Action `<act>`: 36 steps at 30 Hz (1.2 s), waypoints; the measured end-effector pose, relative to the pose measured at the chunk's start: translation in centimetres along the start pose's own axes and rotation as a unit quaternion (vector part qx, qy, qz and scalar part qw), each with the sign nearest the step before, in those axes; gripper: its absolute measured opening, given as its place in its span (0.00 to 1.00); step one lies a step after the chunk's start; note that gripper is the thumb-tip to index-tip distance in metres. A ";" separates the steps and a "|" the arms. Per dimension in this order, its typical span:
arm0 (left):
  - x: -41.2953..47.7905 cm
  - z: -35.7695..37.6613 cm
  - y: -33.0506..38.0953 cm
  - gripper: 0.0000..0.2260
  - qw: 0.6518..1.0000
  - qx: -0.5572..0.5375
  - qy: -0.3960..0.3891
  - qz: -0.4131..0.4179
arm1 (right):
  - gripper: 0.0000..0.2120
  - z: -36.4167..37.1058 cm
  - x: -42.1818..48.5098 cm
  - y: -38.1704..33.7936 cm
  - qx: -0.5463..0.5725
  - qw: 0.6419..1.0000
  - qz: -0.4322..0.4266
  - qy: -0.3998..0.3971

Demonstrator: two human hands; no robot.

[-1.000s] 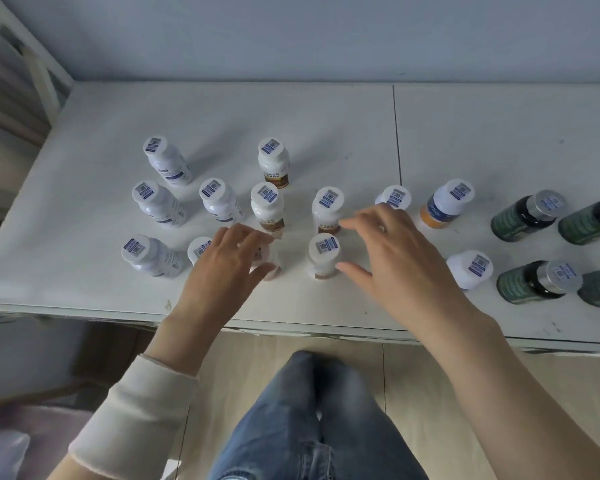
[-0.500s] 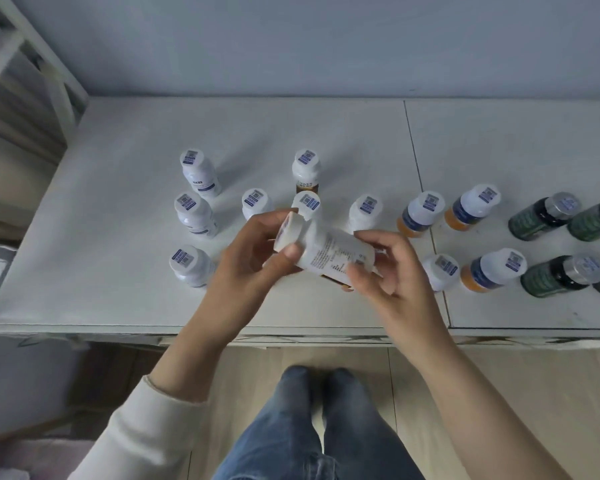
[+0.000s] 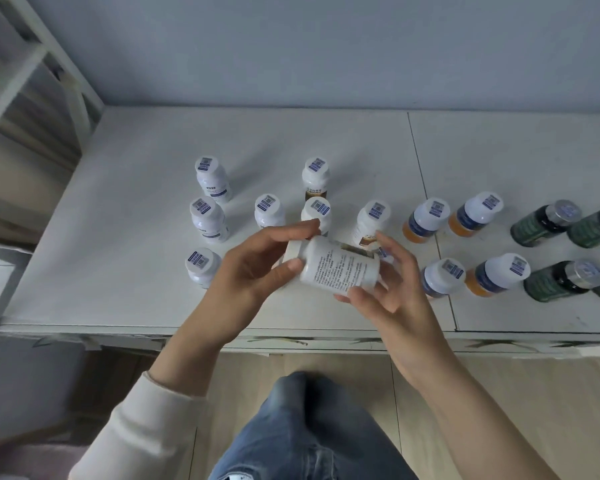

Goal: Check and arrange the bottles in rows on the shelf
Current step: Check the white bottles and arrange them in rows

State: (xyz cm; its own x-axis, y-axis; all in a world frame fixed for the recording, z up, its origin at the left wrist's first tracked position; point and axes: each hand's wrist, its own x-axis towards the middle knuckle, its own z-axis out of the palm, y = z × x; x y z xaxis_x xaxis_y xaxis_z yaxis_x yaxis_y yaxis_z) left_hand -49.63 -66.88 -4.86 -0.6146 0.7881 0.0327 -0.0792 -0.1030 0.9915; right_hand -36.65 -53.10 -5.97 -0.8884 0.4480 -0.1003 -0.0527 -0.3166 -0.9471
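White plastic bottle with printed label [image 3: 340, 268]: on its side, held up over the white shelf top [image 3: 326, 133], near the front edge. Left hand [image 3: 250, 271]: thumb and fingers curled round the cap end. Right hand [image 3: 399, 296]: fingertips pinch the base end. Behind and to the left, upright white bottles with coded caps [image 3: 208, 216], loosely grouped. To the right stand orange bottles with blue labels [image 3: 426, 220], then dark green bottles with silver caps [image 3: 544, 223].

white bottle [image 3: 336, 268] sideways, lifted above shelf [image 3: 136, 188]
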 end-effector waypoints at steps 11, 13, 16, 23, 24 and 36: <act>0.6 2.2 -1.8 0.14 0.978 -0.169 0.089 -0.083 | 0.29 -0.2 -0.1 -0.2 -0.108 0.990 -0.074 0.047; 0.9 2.5 -1.8 0.12 0.961 -0.228 0.101 -0.119 | 0.28 0.3 0.2 -0.7 -0.237 0.960 -0.127 0.073; 1.3 2.7 -1.8 0.14 0.946 -0.256 0.095 -0.172 | 0.28 1.3 0.9 -1.0 -0.433 0.867 -0.233 0.072; 2.4 0.8 -1.7 0.11 0.966 -0.190 0.089 -0.151 | 0.31 -0.2 0.9 -1.3 -0.563 0.802 -0.200 -0.006; 2.4 0.6 -1.7 0.10 0.980 -0.128 0.086 -0.126 | 0.30 -0.6 1.0 -1.6 -0.601 0.777 -0.188 -0.014; 4.0 1.4 -5.6 0.18 0.887 0.458 -0.052 0.022 | 0.26 -3.3 1.7 -2.1 -0.763 0.640 -0.079 0.043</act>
State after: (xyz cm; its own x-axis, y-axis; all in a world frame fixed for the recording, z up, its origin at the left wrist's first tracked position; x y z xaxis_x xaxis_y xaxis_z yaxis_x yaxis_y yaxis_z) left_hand -50.57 -62.34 -10.11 -0.5227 0.8517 0.0382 0.6425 0.3641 0.6743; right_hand -36.58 -48.91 -5.16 -0.8953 0.4386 0.0781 0.4262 0.8943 -0.1366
